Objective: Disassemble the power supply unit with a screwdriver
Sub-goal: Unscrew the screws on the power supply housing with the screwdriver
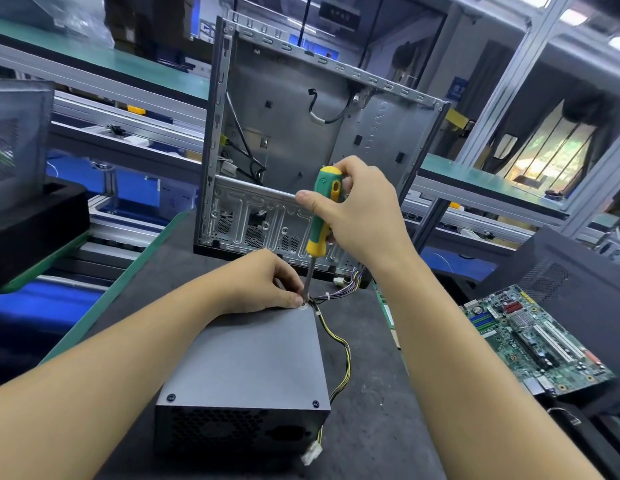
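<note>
The screwdriver (321, 211) in the right hand (360, 220) is green and yellow. Under the left hand (263, 282), the power supply unit (253, 358) is dark grey, its wires (348, 360) yellow and black. Right of the right hand lies a green motherboard (530, 344).

power supply unit (253, 355): matt grey metal | screwdriver (321, 216): glossy plastic handle (steel shaft) | case (294, 133): bare metal

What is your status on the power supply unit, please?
Right hand grips screwdriver handle, left hand pinches its shaft. Tip on power supply unit's far right corner; both near screws in. Cables crowd the tip.
</note>
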The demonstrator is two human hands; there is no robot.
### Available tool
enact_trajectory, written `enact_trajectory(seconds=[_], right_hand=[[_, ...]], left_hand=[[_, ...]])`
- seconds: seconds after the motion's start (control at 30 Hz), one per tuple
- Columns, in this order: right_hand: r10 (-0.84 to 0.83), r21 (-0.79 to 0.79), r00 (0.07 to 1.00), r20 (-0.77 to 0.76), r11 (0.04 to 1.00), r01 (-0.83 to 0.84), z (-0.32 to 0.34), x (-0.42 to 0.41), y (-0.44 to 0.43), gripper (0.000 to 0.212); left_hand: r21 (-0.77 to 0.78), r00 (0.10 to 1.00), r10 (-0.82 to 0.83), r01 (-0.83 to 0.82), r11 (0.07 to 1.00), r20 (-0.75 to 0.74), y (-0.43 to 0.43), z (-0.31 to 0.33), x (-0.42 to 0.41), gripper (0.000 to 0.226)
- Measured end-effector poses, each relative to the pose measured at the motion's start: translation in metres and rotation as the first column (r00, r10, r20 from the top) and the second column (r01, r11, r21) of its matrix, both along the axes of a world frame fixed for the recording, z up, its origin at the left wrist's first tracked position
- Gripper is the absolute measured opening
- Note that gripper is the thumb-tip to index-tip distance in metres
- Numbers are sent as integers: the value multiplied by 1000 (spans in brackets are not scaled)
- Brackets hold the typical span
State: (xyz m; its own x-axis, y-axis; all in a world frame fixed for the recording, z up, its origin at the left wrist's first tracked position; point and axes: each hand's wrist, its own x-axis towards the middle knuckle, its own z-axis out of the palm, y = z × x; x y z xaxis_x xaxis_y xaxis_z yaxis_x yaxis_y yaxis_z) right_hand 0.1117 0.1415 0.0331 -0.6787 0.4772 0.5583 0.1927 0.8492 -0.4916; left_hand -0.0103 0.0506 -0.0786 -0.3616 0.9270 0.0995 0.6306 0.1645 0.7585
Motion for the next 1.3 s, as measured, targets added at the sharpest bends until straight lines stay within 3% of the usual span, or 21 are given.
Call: enact_trajectory(seconds=[0.17,0.3,0.37,0.47,0.53,0.6,0.67,0.77,0.9,1.0,1.07,1.2,1.3], right_hand=[[70,4,991,113,997,-71,9,2,0,33],[61,50,984,165,996,-71,9,8,1,48],[62,65,983,172,995,-74,7,8,-2,38],[-81,228,978,193,973,35,7,6,-4,23],[-160,311,972,174,945,99,6,5,-6,36],[-101,268,987,125,961,65,4,3,-7,39],[-11,214,995,100,977,-11,2,2,-8,28],[75,136,986,149,986,-96,4,1,-11,33],[93,36,971,222,994,-103,8,4,-10,26],[60,-10,979,197,998,-59,9,6,-8,19],[11,13,980,201,1000,-14,9,6,-10,23],[-237,257,944,231,950,175,3,6,-15,56],[-183,209,967,179,967,144,5,6,-13,48]], left_hand=[[8,1000,9,-9,1000,-25,-1,1,1,6],[17,1000,3,-3,1000,-12,-2,2,3,5],[11,1000,0,0,1000,-8,-1,2,3,4],[3,1000,-1,1,1000,-7,-2,2,3,1],[0,1000,-4,4,1000,-14,-2,1,4,1],[6,1000,0,0,1000,-26,-2,1,4,2],[14,999,5,-4,1000,-40,-3,1,5,2],[17,998,10,-9,1000,-61,-3,1,6,1],[25,998,14,-12,1000,-63,-4,3,8,13],[36,998,17,-15,999,-58,-3,3,9,22],[45,998,16,-14,999,-60,-4,3,10,23],[56,998,9,-5,998,-64,-5,4,12,23],[58,998,18,-15,998,-65,-5,3,11,23]])
